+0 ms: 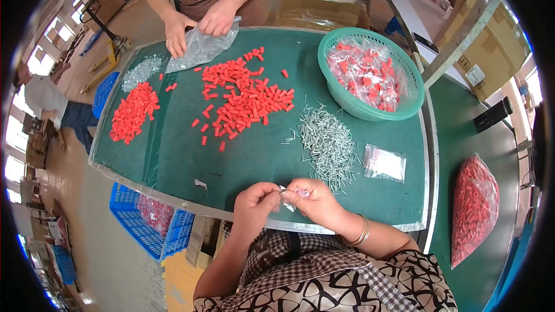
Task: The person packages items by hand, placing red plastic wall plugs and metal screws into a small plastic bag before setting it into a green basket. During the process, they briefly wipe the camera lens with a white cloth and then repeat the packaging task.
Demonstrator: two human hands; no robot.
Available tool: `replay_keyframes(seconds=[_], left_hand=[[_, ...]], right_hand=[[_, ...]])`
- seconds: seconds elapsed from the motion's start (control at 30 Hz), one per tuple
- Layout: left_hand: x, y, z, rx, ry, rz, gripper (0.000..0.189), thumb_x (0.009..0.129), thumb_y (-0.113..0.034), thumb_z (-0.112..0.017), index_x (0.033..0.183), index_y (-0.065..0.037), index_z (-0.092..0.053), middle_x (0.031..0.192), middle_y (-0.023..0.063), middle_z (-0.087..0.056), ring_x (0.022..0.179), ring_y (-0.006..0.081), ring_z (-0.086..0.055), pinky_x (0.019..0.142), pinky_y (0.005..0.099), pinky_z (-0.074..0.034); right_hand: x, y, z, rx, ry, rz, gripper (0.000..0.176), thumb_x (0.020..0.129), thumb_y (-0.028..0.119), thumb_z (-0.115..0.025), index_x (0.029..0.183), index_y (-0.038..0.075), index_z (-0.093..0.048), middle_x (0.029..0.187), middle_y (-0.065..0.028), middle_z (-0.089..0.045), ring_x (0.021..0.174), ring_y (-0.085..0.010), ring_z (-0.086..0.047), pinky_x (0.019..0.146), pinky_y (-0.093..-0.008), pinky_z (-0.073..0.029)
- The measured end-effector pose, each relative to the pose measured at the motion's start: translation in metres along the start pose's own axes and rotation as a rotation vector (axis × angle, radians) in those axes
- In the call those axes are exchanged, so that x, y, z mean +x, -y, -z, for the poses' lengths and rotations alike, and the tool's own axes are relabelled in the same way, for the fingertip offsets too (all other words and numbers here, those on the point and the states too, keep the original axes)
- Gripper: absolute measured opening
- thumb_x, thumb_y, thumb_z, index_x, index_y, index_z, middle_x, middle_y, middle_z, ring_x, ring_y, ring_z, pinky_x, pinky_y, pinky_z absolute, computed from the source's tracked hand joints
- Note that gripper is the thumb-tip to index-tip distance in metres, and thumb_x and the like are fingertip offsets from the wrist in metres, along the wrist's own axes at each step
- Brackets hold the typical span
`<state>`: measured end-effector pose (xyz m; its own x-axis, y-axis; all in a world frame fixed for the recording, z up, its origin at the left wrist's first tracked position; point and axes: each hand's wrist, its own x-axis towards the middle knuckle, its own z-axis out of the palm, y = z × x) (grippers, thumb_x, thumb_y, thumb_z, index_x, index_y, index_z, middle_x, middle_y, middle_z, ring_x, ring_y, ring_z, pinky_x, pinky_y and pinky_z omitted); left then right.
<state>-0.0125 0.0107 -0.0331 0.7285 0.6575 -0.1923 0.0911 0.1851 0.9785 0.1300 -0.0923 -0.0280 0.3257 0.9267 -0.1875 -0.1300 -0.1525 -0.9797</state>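
Close to the table's front edge, my left hand point(254, 208) and my right hand point(319, 203) meet, fingers pinched together. Between them is a small clear plastic bag point(288, 206), crumpled and mostly covered by the fingers; its contents cannot be made out. Just beyond my right hand lies a pile of silver screws point(328, 144). A flat stack of clear plastic bags point(384, 163) rests to the right of the screws. Farther off, in the middle of the green table point(185, 159), red plastic wall plugs point(240, 101) are spread in a loose heap.
A green basket point(370, 117) holds filled bags at the back right. Across the table, a person's hands point(199, 26) handle a larger clear bag point(202, 49). Another red heap point(134, 112) and screws point(143, 72) lie left. A blue crate point(153, 242) stands below the edge.
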Motion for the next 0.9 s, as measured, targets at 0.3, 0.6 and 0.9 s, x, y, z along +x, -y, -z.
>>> replay_keyframes(seconds=[0.3, 0.6, 0.9], left_hand=[[0.0, 0.0, 0.005, -0.053, 0.002, 0.025, 0.008, 0.091, -0.005, -0.06, 0.094, 0.001, -0.063, 0.08, 0.0035, -0.064, 0.068, 0.0104, -0.058, 0.065, 0.0241, -0.047], [-0.001, 0.007, -0.005, -0.099, 0.018, 0.022, 0.008, 0.091, -0.004, -0.06, 0.093, 0.003, -0.064, 0.079, 0.0053, -0.065, 0.068, 0.0113, -0.059, 0.065, 0.0243, -0.048], [0.006, -0.006, 0.007, 0.024, 0.03, -0.003, 0.008, 0.089, -0.004, -0.062, 0.092, 0.002, -0.065, 0.08, 0.0035, -0.066, 0.069, 0.0087, -0.058, 0.064, 0.0223, -0.047]], right_hand=[[0.002, -0.003, 0.007, -0.066, 0.042, 0.001, 0.017, 0.085, 0.015, -0.072, 0.079, 0.003, -0.063, 0.063, -0.001, -0.053, 0.059, -0.0071, -0.046, 0.053, -0.0273, -0.041], [0.0, -0.012, 0.0, -0.031, -0.009, 0.105, 0.031, 0.087, 0.016, -0.072, 0.068, 0.004, -0.05, 0.058, 0.0028, -0.043, 0.056, -0.0067, -0.036, 0.048, -0.0259, -0.034], [0.004, -0.008, 0.017, 0.087, 0.131, -0.119, 0.023, 0.096, 0.027, -0.058, 0.097, 0.006, -0.067, 0.076, 0.0014, -0.062, 0.053, -0.0043, -0.049, 0.046, -0.0204, -0.039]])
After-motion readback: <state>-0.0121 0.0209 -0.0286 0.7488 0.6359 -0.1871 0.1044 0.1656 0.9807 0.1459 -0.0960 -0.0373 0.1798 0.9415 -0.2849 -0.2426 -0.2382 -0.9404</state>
